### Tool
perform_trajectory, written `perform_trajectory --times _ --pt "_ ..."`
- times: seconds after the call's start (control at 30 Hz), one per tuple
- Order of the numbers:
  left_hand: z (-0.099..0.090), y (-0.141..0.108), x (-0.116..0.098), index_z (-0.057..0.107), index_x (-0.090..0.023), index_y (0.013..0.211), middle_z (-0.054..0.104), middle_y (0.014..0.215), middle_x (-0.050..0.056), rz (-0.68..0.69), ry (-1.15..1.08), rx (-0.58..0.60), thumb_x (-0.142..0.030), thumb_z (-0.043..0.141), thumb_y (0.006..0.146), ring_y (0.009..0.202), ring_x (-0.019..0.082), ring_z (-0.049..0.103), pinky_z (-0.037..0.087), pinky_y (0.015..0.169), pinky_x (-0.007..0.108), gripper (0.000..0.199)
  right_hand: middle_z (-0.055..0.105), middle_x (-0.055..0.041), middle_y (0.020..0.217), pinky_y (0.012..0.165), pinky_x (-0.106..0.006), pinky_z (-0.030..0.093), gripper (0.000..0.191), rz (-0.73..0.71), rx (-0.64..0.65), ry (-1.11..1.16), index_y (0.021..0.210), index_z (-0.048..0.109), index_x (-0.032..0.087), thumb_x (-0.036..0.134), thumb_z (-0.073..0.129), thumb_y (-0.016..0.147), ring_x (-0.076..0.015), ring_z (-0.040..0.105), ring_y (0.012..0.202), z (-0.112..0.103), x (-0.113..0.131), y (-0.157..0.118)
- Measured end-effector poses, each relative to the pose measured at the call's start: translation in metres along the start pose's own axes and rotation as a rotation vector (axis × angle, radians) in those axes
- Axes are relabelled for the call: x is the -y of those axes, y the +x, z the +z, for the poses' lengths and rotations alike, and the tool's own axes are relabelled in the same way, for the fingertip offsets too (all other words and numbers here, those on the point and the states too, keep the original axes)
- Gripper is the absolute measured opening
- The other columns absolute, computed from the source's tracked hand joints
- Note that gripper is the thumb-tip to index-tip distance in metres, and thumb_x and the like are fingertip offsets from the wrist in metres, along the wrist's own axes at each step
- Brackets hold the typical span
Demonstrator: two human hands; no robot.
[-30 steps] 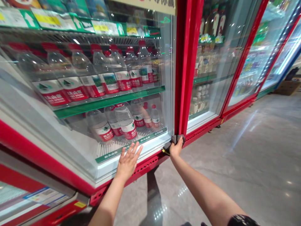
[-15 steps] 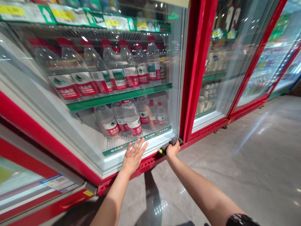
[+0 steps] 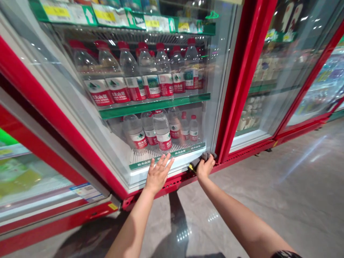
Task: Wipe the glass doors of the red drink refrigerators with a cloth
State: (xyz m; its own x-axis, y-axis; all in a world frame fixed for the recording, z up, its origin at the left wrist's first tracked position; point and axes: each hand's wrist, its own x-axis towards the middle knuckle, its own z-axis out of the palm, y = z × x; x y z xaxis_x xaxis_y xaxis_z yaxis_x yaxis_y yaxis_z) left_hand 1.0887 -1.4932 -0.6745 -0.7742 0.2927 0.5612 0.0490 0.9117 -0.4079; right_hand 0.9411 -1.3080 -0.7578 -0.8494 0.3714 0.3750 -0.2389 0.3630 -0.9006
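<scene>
My left hand (image 3: 158,175) has its fingers spread, nothing in it, at the lower glass front of a red-framed drinks fridge; whether its palm touches the glass I cannot tell. My right hand (image 3: 205,167) is closed on a dark grey cloth or glove (image 3: 194,163) with a yellow patch, at the bottom right of the door frame. Behind the glass, on the lowest rack, stand several water bottles (image 3: 162,133) with red-and-white labels. A fuller row of bottles (image 3: 152,86) with red caps fills the shelf above.
Further red-framed fridges stand to the right (image 3: 248,68) and left (image 3: 34,215). A green shelf edge (image 3: 161,105) crosses the fridge interior, with yellow-and-white price tags (image 3: 104,15) higher up. The shiny grey floor (image 3: 268,204) reflects lights and shows a dark shadow.
The view has swung left, so the fridge sits further right in the picture. Both hands keep nearly the same pose; against the door frame, the right hand with the cloth is slightly further left.
</scene>
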Motion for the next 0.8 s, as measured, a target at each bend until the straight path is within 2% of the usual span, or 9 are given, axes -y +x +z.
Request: perform_trajectory --times 0.07,0.23,0.27,0.33,0.47,0.53,0.63,0.73,0.8 --pt "0.000 -0.008 0.002 0.027 -0.028 0.159 0.025 0.166 0.002 -0.012 0.039 -0.021 -0.013 0.061 0.085 0.157 0.019 -0.007 -0.016 0.125 0.053 0.083 0.050 -0.0140 0.118 0.105 -0.048 0.039 0.051 -0.056 0.066 0.009 0.133 0.049 0.019 0.017 0.043 0.082 -0.0301 0.049 0.118 -0.001 0.008 -0.002" --pt "0.001 -0.028 0.012 0.029 -0.029 0.159 0.023 0.166 0.002 -0.020 0.076 -0.018 -0.019 0.065 0.086 0.157 0.019 -0.006 -0.014 0.125 0.054 0.082 0.055 -0.0059 0.106 0.093 -0.039 0.049 0.042 -0.324 0.455 0.035 0.109 0.063 0.025 0.012 0.053 0.070 -0.0245 0.056 0.103 -0.017 0.010 -0.024" --pt "0.002 -0.031 0.014 0.030 -0.029 0.159 0.023 0.166 0.002 -0.020 0.078 -0.013 -0.020 0.065 0.086 0.157 0.019 -0.006 -0.014 0.126 0.053 0.081 0.055 -0.0052 0.103 0.092 -0.039 0.049 0.041 -0.332 0.469 0.033 0.105 0.064 0.025 0.011 0.052 0.068 -0.0239 0.056 0.101 -0.021 0.007 -0.024" --pt "0.005 -0.035 0.017 0.032 -0.029 0.158 0.023 0.167 0.002 -0.020 0.076 -0.001 -0.019 0.065 0.086 0.157 0.018 -0.007 -0.013 0.126 0.050 0.080 0.053 -0.0055 0.103 0.094 -0.041 0.048 0.041 -0.300 0.411 0.025 0.105 0.062 0.024 0.011 0.050 0.068 -0.0244 0.055 0.101 -0.024 0.004 -0.018" --pt "0.010 -0.039 0.018 0.036 -0.033 0.156 0.025 0.167 0.000 -0.039 0.048 0.035 -0.011 0.063 0.083 0.156 0.017 -0.009 -0.012 0.126 0.050 0.081 0.049 -0.0089 0.112 0.099 -0.047 0.044 0.047 -0.291 0.288 0.013 0.120 0.058 0.021 0.014 0.047 0.075 -0.0269 0.049 0.110 -0.014 0.017 -0.008" --pt "0.011 -0.038 0.017 0.037 -0.033 0.156 0.027 0.166 0.000 -0.044 0.068 0.038 -0.009 0.062 0.083 0.156 0.016 -0.009 -0.013 0.126 0.050 0.080 0.049 -0.0089 0.112 0.098 -0.046 0.045 0.051 -0.416 0.354 0.004 0.125 0.059 0.023 0.013 0.049 0.077 -0.0267 0.050 0.109 -0.009 0.027 -0.015" --pt "0.010 -0.037 0.017 0.037 -0.031 0.156 0.028 0.166 -0.001 -0.041 0.096 0.019 -0.010 0.060 0.086 0.156 0.016 -0.009 -0.015 0.126 0.048 0.076 0.054 -0.0063 0.106 0.091 -0.039 0.048 0.054 -0.630 0.563 -0.015 0.122 0.066 0.029 0.008 0.051 0.075 -0.0237 0.052 0.101 -0.012 0.030 -0.031" --pt "0.007 -0.037 0.018 0.037 -0.028 0.156 0.028 0.166 0.000 -0.027 0.089 0.000 -0.012 0.061 0.087 0.157 0.016 -0.009 -0.013 0.127 0.047 0.074 0.058 -0.0053 0.099 0.085 -0.035 0.048 0.051 -0.695 0.659 -0.040 0.110 0.073 0.030 0.004 0.053 0.071 -0.0219 0.053 0.094 -0.025 0.019 -0.030" --pt "0.005 -0.040 0.020 0.037 -0.027 0.156 0.028 0.166 0.001 -0.019 0.077 0.007 -0.010 0.061 0.087 0.157 0.016 -0.006 -0.009 0.128 0.045 0.075 0.056 -0.0073 0.100 0.087 -0.038 0.048 0.047 -0.675 0.630 -0.064 0.109 0.073 0.026 0.007 0.056 0.070 -0.0244 0.051 0.097 -0.030 0.014 -0.019"
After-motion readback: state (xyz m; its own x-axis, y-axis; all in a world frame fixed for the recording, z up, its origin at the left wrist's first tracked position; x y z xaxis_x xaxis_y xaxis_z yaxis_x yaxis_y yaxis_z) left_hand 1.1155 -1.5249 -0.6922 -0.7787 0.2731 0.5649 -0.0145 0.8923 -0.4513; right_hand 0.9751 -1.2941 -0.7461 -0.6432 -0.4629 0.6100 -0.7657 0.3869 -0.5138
